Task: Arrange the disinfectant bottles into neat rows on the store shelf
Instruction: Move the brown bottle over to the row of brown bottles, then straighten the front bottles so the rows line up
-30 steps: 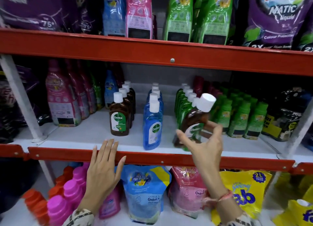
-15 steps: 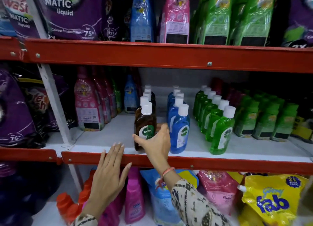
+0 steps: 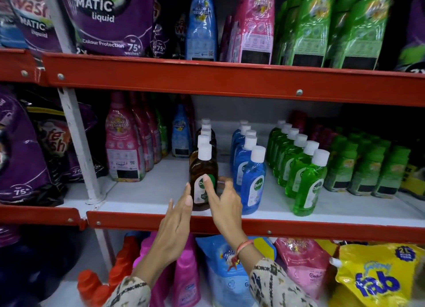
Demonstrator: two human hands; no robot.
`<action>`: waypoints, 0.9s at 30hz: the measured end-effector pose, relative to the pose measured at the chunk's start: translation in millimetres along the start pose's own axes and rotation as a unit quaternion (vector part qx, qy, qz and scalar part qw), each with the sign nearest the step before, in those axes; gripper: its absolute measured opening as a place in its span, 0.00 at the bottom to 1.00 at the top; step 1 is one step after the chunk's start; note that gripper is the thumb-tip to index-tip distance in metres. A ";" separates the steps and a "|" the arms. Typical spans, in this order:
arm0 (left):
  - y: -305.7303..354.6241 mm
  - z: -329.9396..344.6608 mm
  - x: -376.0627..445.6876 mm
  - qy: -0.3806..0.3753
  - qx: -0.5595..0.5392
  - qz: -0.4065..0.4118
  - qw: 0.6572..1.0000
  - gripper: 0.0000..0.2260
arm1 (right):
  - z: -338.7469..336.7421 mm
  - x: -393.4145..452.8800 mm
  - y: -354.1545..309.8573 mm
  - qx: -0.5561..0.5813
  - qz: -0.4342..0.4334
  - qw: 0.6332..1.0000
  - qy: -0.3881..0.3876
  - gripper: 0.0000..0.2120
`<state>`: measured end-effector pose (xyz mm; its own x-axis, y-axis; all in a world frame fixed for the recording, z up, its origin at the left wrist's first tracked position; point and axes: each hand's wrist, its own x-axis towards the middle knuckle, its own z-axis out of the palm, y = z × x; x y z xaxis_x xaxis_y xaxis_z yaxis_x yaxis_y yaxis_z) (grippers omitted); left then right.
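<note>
Three rows of white-capped disinfectant bottles run front to back on the white middle shelf [image 3: 147,198]: brown [image 3: 203,166], blue [image 3: 251,182] and green [image 3: 307,187]. The front brown bottle stands upright at the shelf's front edge. My right hand [image 3: 226,205] rests its thumb tip on that bottle's label, with its fingers spread loosely to the bottle's right. My left hand [image 3: 176,226] is flat with fingers straight, its fingertips at the bottle's lower left side. Neither hand closes around the bottle.
Pink softener bottles [image 3: 123,150] stand left of the brown row and dark green bottles [image 3: 368,168] right of the green row. A white upright post [image 3: 78,145] divides the shelf. Red shelf rails [image 3: 322,229] run above and below. Refill pouches fill the lower shelf.
My right hand carried the brown bottle from the green row to the front of the brown row, set it down and loosened its grip. My left hand rose from the rail to the bottle.
</note>
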<state>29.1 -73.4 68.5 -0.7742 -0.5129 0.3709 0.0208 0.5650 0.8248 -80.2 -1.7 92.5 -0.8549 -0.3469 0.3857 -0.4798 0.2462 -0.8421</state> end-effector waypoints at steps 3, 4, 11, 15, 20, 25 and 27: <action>2.7 -1.5 7.6 0.011 -0.068 -0.041 0.997 0.40 | -11.4 -5.4 3.0 -0.003 -0.014 1.000 -0.001 0.23; 2.7 -2.9 10.3 0.015 -0.076 -0.049 0.996 0.40 | -14.0 -7.5 3.8 0.000 -0.018 1.000 -0.004 0.23; 7.7 -1.2 9.6 0.032 -0.095 -0.057 0.993 0.35 | -26.2 -14.8 5.6 0.037 -0.043 0.997 -0.043 0.22; 18.1 13.6 -3.0 0.157 -0.032 0.014 0.987 0.28 | -47.7 -21.6 11.5 0.090 -0.060 0.992 0.062 0.19; 43.9 40.2 -12.0 0.152 -0.079 0.040 0.984 0.25 | -86.6 -3.2 33.3 0.126 -0.025 0.979 0.156 0.14; 63.9 71.7 3.4 -0.038 -0.102 -0.076 0.991 0.53 | -100.5 24.1 41.9 0.111 0.117 0.987 0.009 0.20; 68.7 80.9 9.7 -0.081 -0.125 -0.093 0.984 0.51 | -101.6 28.0 43.1 0.116 0.121 0.986 0.003 0.23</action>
<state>-28.2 12.7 94.2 -0.8700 -0.4706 0.1468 0.0085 0.2833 0.9590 -144.8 91.2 105.3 -0.9404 -0.2977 0.1642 -0.2040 0.1076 -0.9730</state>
